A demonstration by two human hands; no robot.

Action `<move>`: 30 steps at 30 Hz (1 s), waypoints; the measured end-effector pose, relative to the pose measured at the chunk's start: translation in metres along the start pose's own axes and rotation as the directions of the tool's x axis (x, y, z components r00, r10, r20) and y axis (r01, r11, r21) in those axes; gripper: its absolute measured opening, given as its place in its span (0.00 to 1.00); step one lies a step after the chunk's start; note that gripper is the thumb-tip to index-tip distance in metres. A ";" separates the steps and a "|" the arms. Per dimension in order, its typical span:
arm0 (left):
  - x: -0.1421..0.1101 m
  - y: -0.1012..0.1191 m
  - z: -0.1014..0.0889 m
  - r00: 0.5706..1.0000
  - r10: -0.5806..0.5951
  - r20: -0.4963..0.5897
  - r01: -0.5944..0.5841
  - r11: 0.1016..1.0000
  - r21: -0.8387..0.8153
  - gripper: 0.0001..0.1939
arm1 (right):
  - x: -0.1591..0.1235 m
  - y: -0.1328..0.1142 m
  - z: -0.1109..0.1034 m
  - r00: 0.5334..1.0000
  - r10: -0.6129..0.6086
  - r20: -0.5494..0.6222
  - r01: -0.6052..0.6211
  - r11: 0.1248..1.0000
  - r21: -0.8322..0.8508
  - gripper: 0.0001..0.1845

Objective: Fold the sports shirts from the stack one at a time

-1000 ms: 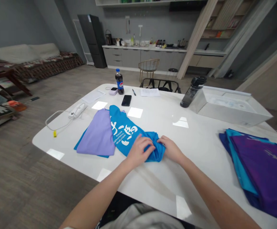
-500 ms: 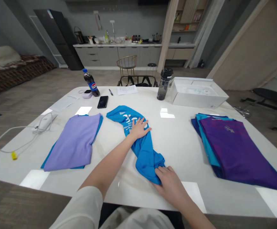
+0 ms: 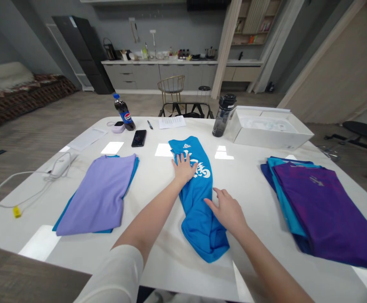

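Observation:
A bright blue T-shirt [image 3: 199,210] with white lettering lies lengthwise in the middle of the white table [image 3: 253,185], folded into a narrow strip. My left hand [image 3: 184,166] rests flat on its upper part, fingers spread. My right hand [image 3: 226,209] lies open on the shirt's right edge lower down, fingers stretched out. Neither hand grips the cloth.
A lilac shirt [image 3: 99,195] lies on a blue one at left. A stack of purple and blue shirts [image 3: 319,202] sits at right. At the back stand a cola bottle [image 3: 124,112], phone [image 3: 139,138], dark bottle [image 3: 223,115], white box [image 3: 271,131], papers and a pen. A cabled device [image 3: 58,168] lies far left.
The blue shirt has been turned and straightened from a slanted, bunched lie to lengthwise. My left hand moved up it; my right hand let go of the bunched end and opened.

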State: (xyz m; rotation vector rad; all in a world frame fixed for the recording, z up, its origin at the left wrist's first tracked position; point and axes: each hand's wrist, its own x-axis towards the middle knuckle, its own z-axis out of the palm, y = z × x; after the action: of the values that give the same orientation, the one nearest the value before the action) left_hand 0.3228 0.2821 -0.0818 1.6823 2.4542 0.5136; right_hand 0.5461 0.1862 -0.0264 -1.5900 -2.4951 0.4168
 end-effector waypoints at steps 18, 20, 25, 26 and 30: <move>0.085 -0.073 -0.016 0.985 -0.157 -0.072 0.100 0.857 -0.506 0.25 | 0.134 -0.051 0.001 0.996 -0.079 0.041 0.075 0.993 0.091 0.18; 0.098 -0.073 -0.016 0.992 -0.096 -0.077 0.064 0.935 -0.348 0.21 | 0.159 -0.066 0.003 0.996 -0.085 0.020 0.083 0.993 0.086 0.18; 0.114 -0.066 -0.017 0.998 0.005 -0.059 -0.016 0.985 -0.172 0.15 | 0.222 -0.085 0.015 0.998 0.051 -0.022 -0.050 0.997 0.063 0.26; 0.114 -0.067 -0.018 0.997 0.009 -0.071 -0.024 0.978 -0.209 0.15 | 0.233 -0.084 0.018 0.997 0.074 -0.011 -0.073 0.994 0.076 0.27; 0.105 -0.076 -0.021 0.995 0.056 -0.086 -0.090 0.881 -0.464 0.17 | 0.264 -0.077 0.030 0.998 -0.018 0.062 0.005 0.979 0.204 0.19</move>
State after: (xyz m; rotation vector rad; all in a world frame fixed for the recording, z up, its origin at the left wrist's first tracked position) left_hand 0.2109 0.3497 -0.0789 1.5696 2.0782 1.0920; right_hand 0.3591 0.3903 -0.0357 -1.5045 -2.4140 0.7068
